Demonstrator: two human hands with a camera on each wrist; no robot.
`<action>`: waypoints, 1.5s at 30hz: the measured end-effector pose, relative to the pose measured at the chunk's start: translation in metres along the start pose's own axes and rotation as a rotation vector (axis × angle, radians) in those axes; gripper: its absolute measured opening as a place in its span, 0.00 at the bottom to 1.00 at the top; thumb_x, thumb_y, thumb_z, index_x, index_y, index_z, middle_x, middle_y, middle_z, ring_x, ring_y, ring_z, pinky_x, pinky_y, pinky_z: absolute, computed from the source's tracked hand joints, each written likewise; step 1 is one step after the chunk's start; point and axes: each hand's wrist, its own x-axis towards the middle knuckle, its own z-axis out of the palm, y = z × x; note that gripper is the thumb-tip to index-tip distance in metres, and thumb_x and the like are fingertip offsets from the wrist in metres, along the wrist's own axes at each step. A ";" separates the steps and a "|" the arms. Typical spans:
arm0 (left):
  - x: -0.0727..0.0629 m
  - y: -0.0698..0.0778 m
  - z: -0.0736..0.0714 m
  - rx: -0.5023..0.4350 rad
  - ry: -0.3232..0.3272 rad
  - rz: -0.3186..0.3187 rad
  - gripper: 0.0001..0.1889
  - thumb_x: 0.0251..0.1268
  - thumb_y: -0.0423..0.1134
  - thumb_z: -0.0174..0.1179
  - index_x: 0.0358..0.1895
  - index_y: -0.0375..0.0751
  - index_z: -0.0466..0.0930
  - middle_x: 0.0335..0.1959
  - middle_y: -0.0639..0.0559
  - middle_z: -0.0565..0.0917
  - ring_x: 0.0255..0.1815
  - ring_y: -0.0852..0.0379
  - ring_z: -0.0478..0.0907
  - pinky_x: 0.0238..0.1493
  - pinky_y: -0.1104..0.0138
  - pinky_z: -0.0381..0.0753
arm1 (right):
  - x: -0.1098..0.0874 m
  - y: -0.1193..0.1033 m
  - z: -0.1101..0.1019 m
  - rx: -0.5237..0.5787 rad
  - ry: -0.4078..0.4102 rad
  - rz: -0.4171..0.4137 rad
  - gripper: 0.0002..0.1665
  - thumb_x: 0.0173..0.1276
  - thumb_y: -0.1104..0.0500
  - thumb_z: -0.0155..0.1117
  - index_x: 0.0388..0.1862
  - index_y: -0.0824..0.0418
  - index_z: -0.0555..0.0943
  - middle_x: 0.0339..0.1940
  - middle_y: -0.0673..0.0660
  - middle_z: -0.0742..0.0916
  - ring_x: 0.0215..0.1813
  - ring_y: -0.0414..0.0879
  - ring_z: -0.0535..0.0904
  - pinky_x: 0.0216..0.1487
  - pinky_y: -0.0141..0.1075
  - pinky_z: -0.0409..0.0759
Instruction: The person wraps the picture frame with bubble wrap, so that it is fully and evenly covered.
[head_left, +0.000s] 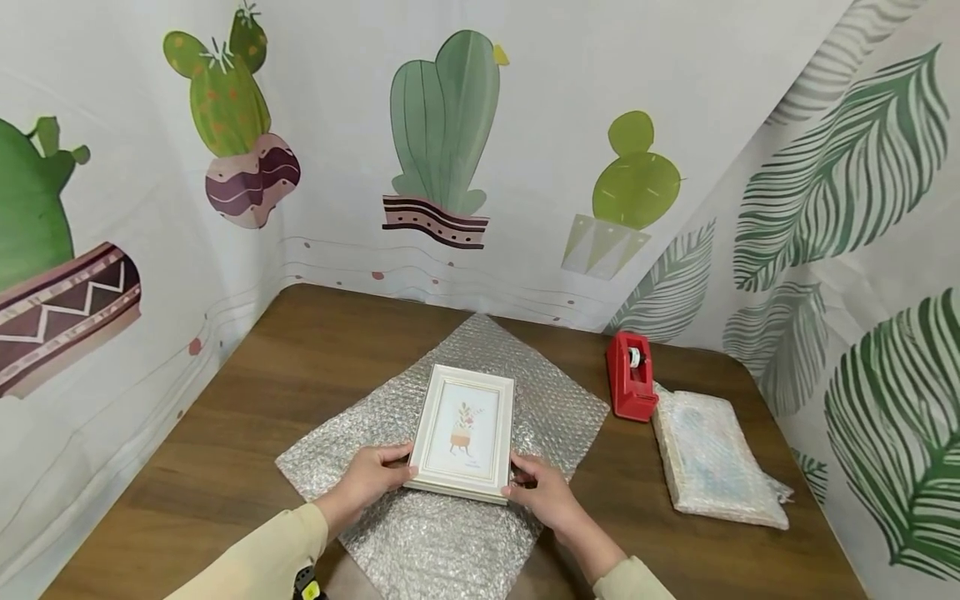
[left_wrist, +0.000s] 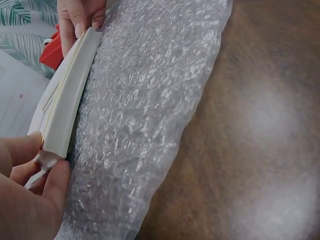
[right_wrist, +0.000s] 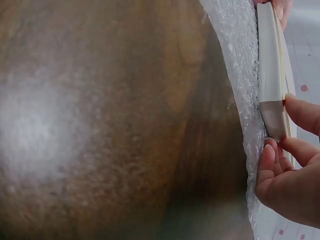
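A white picture frame with a drawing of a potted plant lies face up over a sheet of bubble wrap. My left hand grips its near left corner, thumb on the upper edge and fingers low at the side, as the left wrist view shows. At the near right corner, my right hand pinches the frame the same way. In the right wrist view the frame's side edge stands close over the wrap. The wrap is spread flat, turned cornerwise to the brown table.
A red tape dispenser stands at the back right. Beside it lies a flat parcel wrapped in bubble wrap. Behind the table hangs a cloth printed with cacti and leaves.
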 end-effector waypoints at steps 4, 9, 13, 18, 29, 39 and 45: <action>-0.002 0.002 0.001 0.054 0.031 0.028 0.26 0.64 0.28 0.67 0.65 0.24 0.76 0.69 0.26 0.74 0.60 0.36 0.83 0.54 0.59 0.88 | 0.000 -0.002 0.000 -0.026 0.004 0.003 0.38 0.61 0.66 0.74 0.71 0.70 0.73 0.70 0.74 0.77 0.56 0.56 0.81 0.49 0.34 0.80; -0.005 0.005 0.004 0.173 0.081 0.072 0.25 0.61 0.27 0.69 0.62 0.24 0.78 0.66 0.28 0.78 0.61 0.35 0.83 0.57 0.54 0.87 | 0.000 -0.001 0.000 -0.042 -0.008 -0.007 0.38 0.62 0.66 0.74 0.71 0.70 0.73 0.70 0.75 0.76 0.56 0.56 0.80 0.50 0.35 0.81; -0.006 0.006 0.005 0.249 0.100 0.146 0.24 0.58 0.27 0.71 0.59 0.23 0.81 0.60 0.28 0.83 0.59 0.35 0.83 0.57 0.51 0.86 | -0.001 0.000 -0.001 -0.043 -0.013 -0.001 0.39 0.62 0.65 0.75 0.71 0.69 0.73 0.70 0.74 0.76 0.56 0.55 0.80 0.48 0.35 0.80; 0.000 0.012 0.000 0.375 0.035 0.220 0.23 0.58 0.31 0.71 0.57 0.24 0.83 0.53 0.31 0.88 0.51 0.40 0.87 0.50 0.55 0.88 | -0.002 -0.004 -0.004 -0.048 -0.002 0.010 0.38 0.63 0.64 0.74 0.72 0.70 0.73 0.69 0.72 0.78 0.55 0.55 0.79 0.47 0.36 0.80; 0.021 0.039 -0.033 0.805 -0.245 0.398 0.49 0.58 0.48 0.74 0.77 0.27 0.61 0.80 0.31 0.61 0.81 0.31 0.58 0.80 0.41 0.61 | -0.050 0.013 -0.017 -0.820 0.056 -0.823 0.38 0.65 0.44 0.71 0.70 0.60 0.77 0.69 0.59 0.83 0.68 0.56 0.80 0.62 0.54 0.83; 0.039 0.039 -0.030 0.987 -0.401 0.455 0.55 0.51 0.51 0.78 0.79 0.29 0.58 0.83 0.34 0.55 0.84 0.34 0.51 0.81 0.43 0.60 | -0.062 0.043 -0.009 -1.232 -0.075 -1.245 0.34 0.75 0.32 0.53 0.73 0.44 0.74 0.72 0.41 0.81 0.71 0.37 0.77 0.74 0.34 0.61; 0.046 0.042 -0.031 0.985 -0.429 0.416 0.59 0.48 0.52 0.80 0.79 0.28 0.57 0.84 0.34 0.53 0.85 0.34 0.50 0.82 0.43 0.59 | -0.060 0.038 0.003 -1.254 -0.094 -1.319 0.36 0.74 0.30 0.51 0.76 0.42 0.71 0.73 0.39 0.79 0.73 0.35 0.74 0.72 0.35 0.62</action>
